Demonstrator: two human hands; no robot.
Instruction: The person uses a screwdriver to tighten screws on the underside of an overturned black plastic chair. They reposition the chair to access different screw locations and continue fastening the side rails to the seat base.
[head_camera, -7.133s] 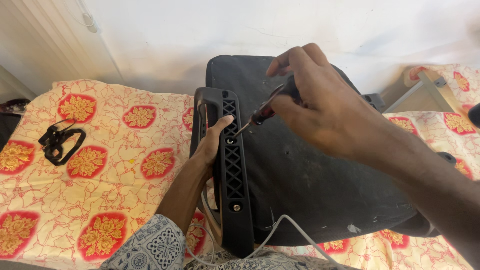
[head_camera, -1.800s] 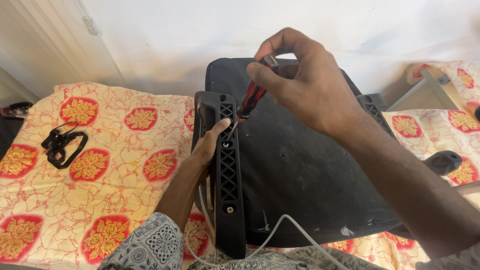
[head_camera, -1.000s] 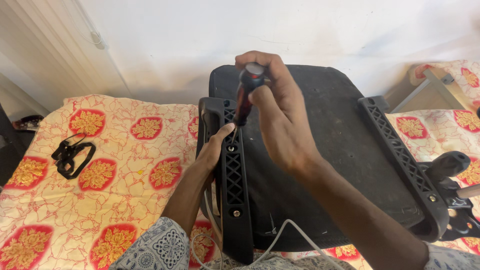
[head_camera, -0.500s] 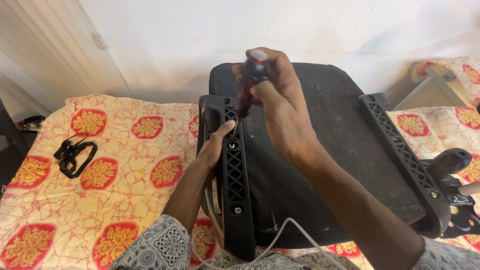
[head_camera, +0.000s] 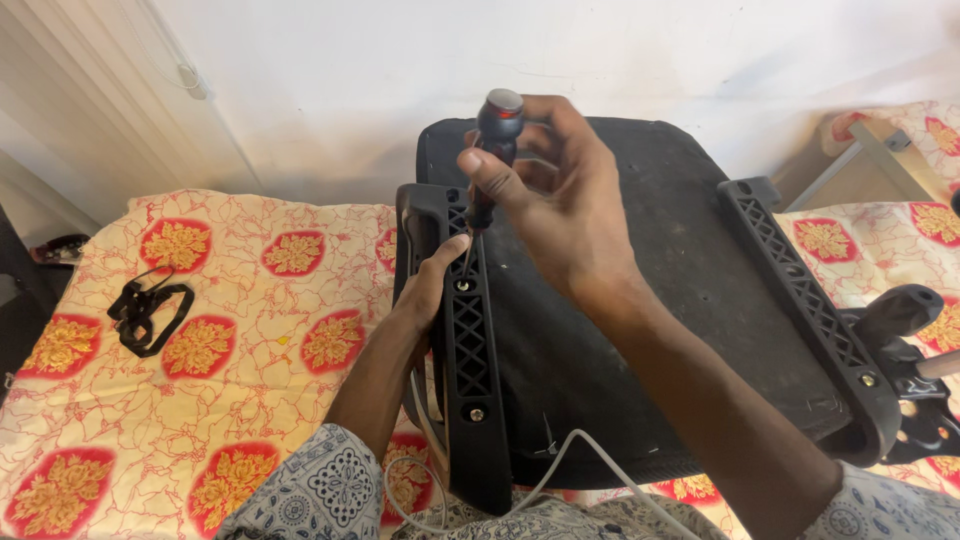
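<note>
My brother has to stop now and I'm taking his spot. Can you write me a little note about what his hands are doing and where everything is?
Right hand: grips the screwdriver upright, its tip at the upper screw of the left armrest bracket.
Left hand: steadies that bracket, thumb beside the screw.
The upturned chair seat lies on the floral cloth.
Done: the lower screw sits in its hole.
Left: the upper screw is under the driver; how tight it is cannot be told.
</note>
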